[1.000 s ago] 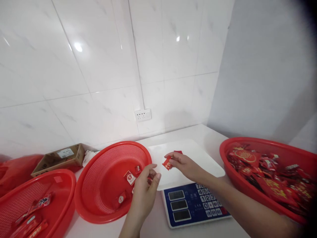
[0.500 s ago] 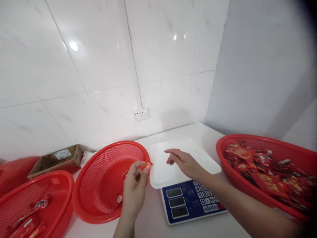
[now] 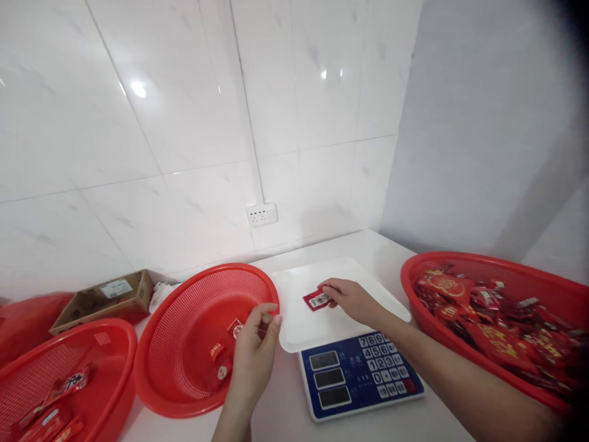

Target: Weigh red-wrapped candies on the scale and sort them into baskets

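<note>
Packet: your small red sachet (image 3: 317, 300) lies on the white weighing tray (image 3: 368, 277) of the scale, left of the tray's middle, flat with its printed face up.
Long axis: it runs left to right across the tray, tilted a little, so the left end sits nearer you and the right end points toward your fingertips.
Right hand: your right hand (image 3: 352, 299) reaches in from the right, thumb and forefinger pinched on the packet's right end, the other fingers loosely curled; it has hold of that packet and nothing else.
Left hand: your left hand (image 3: 255, 350) hangs over the near rim of the middle red basket (image 3: 184, 393), fingers bent toward the thumb; I cannot tell whether anything is between them.
Step in hand: judging by the grip, you are handling one packet on the tray, either placing or lifting it.
Next move: it calls for a light pinch at the packet's end and keeping your palm off the tray.
Around: a few packets (image 3: 221, 362) lie in the middle basket; the full basket (image 3: 483, 261) stands to your right, the scale's keypad (image 3: 384, 371) nearest you.
</note>
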Demonstrator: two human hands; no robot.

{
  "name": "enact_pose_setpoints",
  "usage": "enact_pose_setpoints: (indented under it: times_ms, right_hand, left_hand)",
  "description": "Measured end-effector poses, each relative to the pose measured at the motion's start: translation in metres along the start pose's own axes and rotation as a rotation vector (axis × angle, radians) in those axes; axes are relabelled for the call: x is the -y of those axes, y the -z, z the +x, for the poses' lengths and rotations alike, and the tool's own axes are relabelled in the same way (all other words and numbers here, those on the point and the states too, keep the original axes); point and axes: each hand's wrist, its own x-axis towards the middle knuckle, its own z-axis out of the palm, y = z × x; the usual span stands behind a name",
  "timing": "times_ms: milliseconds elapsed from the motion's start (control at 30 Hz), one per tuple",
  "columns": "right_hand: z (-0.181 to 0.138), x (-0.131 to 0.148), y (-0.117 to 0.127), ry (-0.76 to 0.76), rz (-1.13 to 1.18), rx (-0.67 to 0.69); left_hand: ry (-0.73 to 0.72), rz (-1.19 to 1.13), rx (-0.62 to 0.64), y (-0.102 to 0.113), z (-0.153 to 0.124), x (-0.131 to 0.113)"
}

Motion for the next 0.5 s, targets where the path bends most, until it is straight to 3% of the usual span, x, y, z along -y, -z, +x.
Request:
enact_pose_setpoints:
  times_ms: [133, 200, 367, 500]
  right_hand:
    - [-0.020, 0.034, -0.002, 0.061, 0.345, 0.131]
    - [-0.028, 0.045, -0.006, 0.060, 0.465, 0.145]
    - [-0.037, 0.051, -0.011, 0.008, 0.430, 0.082]
    - [-0.041, 0.050, -0.010, 0.054, 0.351, 0.033]
  left_hand:
    - [0.014, -0.159, 0.223, -0.011, -0.005, -0.001]
    - [0.011, -0.184, 0.266, -0.014, -0.007, 0.000]
    - [0.055, -0.215, 0.225, -0.016, -0.007, 0.002]
    - [0.107, -0.309, 0.299, -0.019, -0.008, 0.000]
